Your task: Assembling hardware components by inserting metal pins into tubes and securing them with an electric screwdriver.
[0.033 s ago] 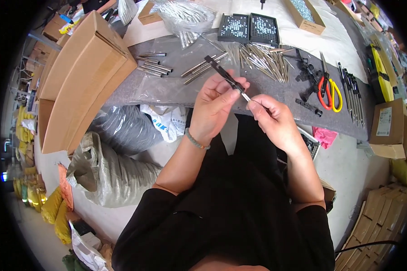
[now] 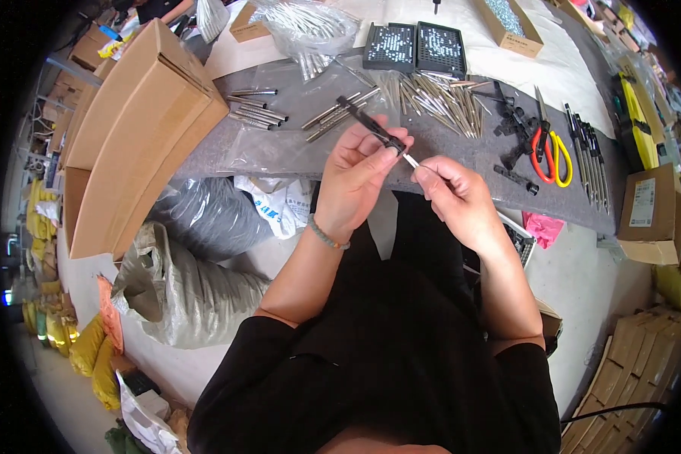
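Observation:
Above the table's near edge, my left hand [image 2: 361,175] pinches a long black plastic clip-like part [image 2: 369,125] between thumb and fingers. The part slants from upper left to lower right. My right hand [image 2: 454,197] is closed on a thin metal rod [image 2: 411,160], whose pale tip points at the black part's lower end. Whether tip and part touch cannot be made out. Behind my hands lie several metal tubes [image 2: 327,123] on clear plastic, and a heap of thin metal rods [image 2: 450,106].
Scissors [image 2: 543,144] with red and yellow handles lie right, between black plastic pieces [image 2: 514,125] and dark-tipped metal rods [image 2: 587,163]. Two black trays [image 2: 390,47] of small pale pieces stand farther back. A large cardboard box [image 2: 140,136] is at left, above a woven sack [image 2: 178,291].
The black part in my left hand has shifted slightly left, away from my right hand. More of the rod's pale tip now shows between the hands.

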Tool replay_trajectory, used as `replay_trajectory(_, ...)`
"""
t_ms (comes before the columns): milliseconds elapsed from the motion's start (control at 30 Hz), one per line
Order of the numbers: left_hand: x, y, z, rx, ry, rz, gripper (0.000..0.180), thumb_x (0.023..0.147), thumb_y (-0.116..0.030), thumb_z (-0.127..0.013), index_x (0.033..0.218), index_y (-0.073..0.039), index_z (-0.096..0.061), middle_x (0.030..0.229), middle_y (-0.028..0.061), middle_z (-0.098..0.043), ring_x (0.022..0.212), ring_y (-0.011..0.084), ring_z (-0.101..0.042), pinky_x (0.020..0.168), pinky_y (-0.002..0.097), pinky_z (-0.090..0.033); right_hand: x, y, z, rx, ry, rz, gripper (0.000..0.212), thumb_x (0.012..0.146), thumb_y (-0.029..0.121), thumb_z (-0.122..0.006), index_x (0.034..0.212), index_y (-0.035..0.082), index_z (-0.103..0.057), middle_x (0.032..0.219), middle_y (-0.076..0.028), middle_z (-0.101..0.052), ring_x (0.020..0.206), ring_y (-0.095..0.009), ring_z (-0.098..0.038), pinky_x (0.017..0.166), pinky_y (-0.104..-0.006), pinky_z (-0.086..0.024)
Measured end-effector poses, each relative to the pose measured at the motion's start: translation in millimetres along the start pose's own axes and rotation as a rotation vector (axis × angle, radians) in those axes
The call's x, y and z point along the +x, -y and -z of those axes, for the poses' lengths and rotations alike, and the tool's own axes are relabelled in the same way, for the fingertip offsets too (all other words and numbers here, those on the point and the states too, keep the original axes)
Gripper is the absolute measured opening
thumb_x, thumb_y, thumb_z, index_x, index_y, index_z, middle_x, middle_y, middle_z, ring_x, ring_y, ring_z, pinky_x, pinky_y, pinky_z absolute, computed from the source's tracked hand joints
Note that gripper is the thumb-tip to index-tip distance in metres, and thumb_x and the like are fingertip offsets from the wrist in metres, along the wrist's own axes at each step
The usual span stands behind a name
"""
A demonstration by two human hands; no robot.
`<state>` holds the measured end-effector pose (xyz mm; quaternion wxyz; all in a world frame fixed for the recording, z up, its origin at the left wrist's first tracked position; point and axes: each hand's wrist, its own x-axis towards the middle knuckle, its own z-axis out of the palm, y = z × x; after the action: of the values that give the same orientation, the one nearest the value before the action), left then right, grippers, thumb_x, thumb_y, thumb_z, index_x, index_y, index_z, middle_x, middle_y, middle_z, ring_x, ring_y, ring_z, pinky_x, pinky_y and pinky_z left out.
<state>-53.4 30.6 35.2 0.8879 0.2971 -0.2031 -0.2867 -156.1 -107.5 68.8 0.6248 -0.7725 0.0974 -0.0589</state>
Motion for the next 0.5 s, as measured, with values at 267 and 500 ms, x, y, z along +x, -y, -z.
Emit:
replay_trajectory(267, 0, 3, 4, -0.057, 0.040, 0.044, 0.032, 0.087, 0.002, -0.052, 0.118, -0.002, -0.051, 0.113, 0.0149, -0.059, 0.109, 0.0261, -0.055, 0.097, 0.0377, -0.042, 7, -7, -4, -0.241, -0.061, 0.098, 0.019, 0.087, 0.020, -0.057, 0.094, 0.002, -0.060, 0.074, -0.015, -0.059, 0.066, -0.023, -0.059, 0.061, -0.0323, -0.045)
replay_trajectory(500, -4, 4, -4, 0.073, 0.033, 0.144, 0.024, 0.092, -0.004, -0.049, 0.114, 0.000, -0.053, 0.115, 0.0137, -0.058, 0.108, 0.0208, -0.055, 0.095, 0.0348, -0.043, 7, 4, -5, -0.260, -0.040, 0.115, 0.017, 0.086, 0.016, -0.056, 0.097, 0.003, -0.055, 0.084, -0.018, -0.062, 0.078, -0.030, -0.063, 0.067, -0.0364, -0.047)
